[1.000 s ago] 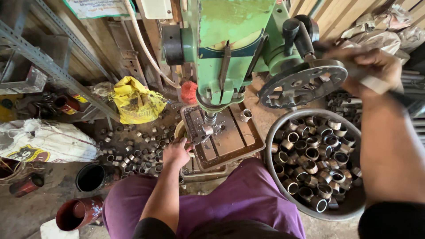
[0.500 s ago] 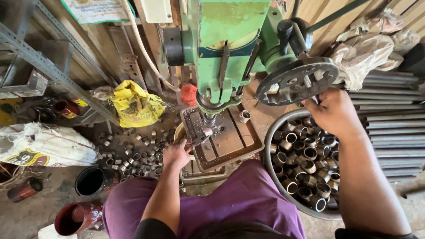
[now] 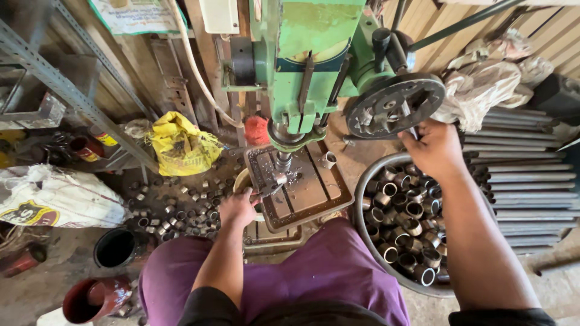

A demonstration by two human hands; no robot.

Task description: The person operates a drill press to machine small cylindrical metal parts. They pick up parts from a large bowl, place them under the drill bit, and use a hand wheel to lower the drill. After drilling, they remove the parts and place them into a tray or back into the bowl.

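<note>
- Where the green drill press [image 3: 314,54] rises over its worn table [image 3: 314,193], a yellow bag [image 3: 178,145], a white sack [image 3: 54,196] and loose metal rings on the floor [image 3: 175,208] crowd the left side.
- Stacked steel pipes [image 3: 525,175] and a rag heap [image 3: 483,84] fill the right; a round basin [image 3: 368,199] of short tubes sits beside the purple-clad knees.
- Left hand [image 3: 237,208] rests at the table's left edge, fingers closed on a tool whose tip reaches a small tube piece [image 3: 280,178] under the spindle.
- Right hand [image 3: 436,150], fingers curled, grips a spoke of the feed wheel [image 3: 393,105].
</note>
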